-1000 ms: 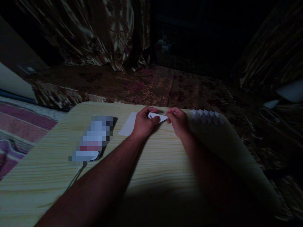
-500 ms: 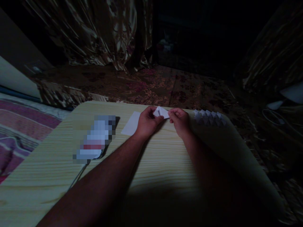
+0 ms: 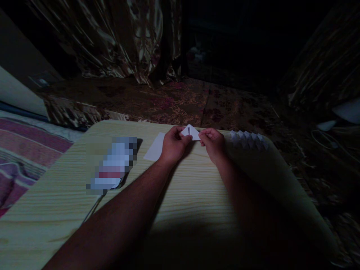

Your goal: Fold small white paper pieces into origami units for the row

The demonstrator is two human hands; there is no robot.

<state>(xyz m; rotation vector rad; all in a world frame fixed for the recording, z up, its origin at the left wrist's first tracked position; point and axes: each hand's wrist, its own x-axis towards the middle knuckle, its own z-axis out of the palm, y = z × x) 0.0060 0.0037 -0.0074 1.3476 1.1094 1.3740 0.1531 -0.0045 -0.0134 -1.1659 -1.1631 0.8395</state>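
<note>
A small folded piece of white paper point(image 3: 194, 134), roughly triangular with a dark slit near its middle, is held up between both hands near the table's far edge. My left hand point(image 3: 174, 145) grips its left side, the thumb lying across the front. At the paper's right corner, my right hand point(image 3: 212, 140) pinches with thumb and fingertips. Partly behind the left hand lies a flat stack or sheet of white paper point(image 3: 154, 148). To the right of my right hand stand several small folded paper pieces point(image 3: 249, 139) in rows.
A blurred-out device point(image 3: 114, 165), likely a phone, lies on the left of the wooden table point(image 3: 194, 195), with a cable point(image 3: 91, 210) running toward me. A striped bedcover point(image 3: 30, 142) is at the left. Curtains point(image 3: 118, 37) hang behind a patterned cloth-covered ledge point(image 3: 168, 101).
The folded paper has tilted so its peak points up and its front faces me more. My left thumb has slid slightly left; both hands keep their hold.
</note>
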